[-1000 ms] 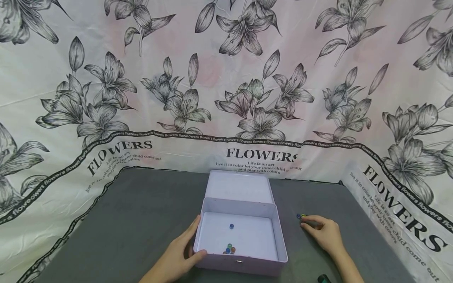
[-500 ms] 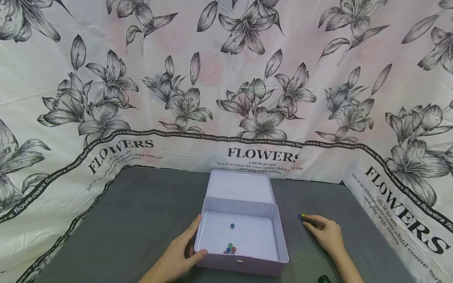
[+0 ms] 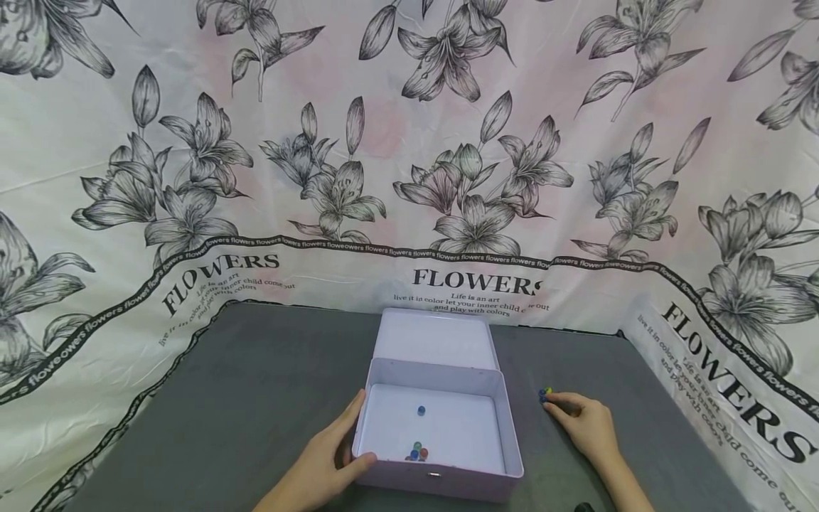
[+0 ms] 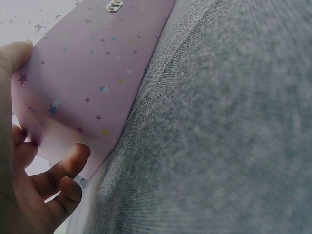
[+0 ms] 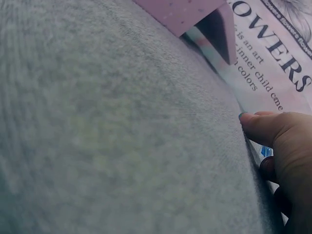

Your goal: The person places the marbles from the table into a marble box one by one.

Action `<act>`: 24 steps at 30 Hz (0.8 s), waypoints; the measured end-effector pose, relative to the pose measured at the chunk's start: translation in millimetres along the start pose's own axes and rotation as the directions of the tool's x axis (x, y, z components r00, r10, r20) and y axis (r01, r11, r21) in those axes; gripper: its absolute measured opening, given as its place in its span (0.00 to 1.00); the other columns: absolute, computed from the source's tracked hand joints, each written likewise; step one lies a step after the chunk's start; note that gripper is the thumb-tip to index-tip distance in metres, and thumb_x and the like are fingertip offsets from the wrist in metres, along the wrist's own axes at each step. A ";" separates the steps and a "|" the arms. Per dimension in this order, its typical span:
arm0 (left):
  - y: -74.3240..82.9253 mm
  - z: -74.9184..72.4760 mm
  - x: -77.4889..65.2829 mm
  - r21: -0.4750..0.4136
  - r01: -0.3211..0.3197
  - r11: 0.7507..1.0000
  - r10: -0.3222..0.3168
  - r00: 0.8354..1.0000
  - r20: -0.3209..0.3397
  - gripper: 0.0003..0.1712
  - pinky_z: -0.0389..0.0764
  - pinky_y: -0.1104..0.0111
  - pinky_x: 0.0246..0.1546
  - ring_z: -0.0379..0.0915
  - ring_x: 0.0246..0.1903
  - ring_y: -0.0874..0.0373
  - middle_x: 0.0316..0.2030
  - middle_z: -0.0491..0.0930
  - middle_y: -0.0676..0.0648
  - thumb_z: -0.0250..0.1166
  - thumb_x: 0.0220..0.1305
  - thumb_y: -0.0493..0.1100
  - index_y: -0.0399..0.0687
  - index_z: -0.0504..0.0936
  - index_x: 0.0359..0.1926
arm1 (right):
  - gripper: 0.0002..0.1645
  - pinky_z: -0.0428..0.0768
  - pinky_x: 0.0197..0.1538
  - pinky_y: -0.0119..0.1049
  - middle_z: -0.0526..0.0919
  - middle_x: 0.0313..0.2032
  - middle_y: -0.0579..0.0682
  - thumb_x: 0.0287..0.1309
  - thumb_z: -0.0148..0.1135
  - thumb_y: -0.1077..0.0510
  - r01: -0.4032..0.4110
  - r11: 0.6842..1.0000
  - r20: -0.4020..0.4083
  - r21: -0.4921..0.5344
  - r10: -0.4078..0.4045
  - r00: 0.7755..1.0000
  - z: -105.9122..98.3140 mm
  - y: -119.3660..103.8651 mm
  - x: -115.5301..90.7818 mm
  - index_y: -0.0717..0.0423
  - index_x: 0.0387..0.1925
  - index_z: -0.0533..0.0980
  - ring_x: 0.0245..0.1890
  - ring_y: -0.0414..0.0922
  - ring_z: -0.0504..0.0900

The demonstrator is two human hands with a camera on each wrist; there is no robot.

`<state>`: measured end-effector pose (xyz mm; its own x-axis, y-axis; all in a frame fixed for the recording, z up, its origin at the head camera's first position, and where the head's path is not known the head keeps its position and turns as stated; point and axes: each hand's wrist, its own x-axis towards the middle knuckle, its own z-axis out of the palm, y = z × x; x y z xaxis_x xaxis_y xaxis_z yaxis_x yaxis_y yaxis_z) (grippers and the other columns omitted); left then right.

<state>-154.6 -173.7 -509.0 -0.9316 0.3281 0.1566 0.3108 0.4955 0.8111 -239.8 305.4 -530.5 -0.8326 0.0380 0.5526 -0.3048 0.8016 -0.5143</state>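
The lilac metal box, printed with small stars, has its hinged lid thrown back. My left hand grips its left front corner, thumb on the front rim and fingers along the side. Inside lie a lone blue marble and a small cluster of marbles, green, blue and reddish, by the front wall. Right of the box, thumb and fingertips of my right hand pinch at blue marbles with a yellow-green marble beside them. In the right wrist view a blue marble shows behind my thumb.
The box stands on a grey cloth-covered table. A white curtain with flower prints and lettering hangs behind and along both sides. A dark object is cut off at the bottom edge, near my right forearm.
My right fingertips shift slightly among the marbles, and the blue ones move a little. The left hand keeps its hold on the box. The head view drifts slightly.
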 end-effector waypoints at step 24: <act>2.9 -0.2 -0.4 -0.019 0.009 1.000 -0.009 1.000 0.002 0.53 0.75 0.73 0.26 0.65 0.24 0.70 0.78 0.64 0.41 0.71 0.72 0.54 0.54 0.49 0.86 | 0.23 0.69 0.15 0.33 0.76 0.11 0.43 0.63 0.77 0.47 -0.381 0.881 0.172 0.280 0.344 0.923 -13.4 -25.6 17.5 0.59 0.52 0.88 0.08 0.34 0.62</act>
<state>-153.3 -172.6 -506.6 -0.9339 0.3251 0.1487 0.2993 0.4833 0.8227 -240.3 293.6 -498.8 -0.9531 0.2078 0.2202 -0.0814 0.5248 -0.8473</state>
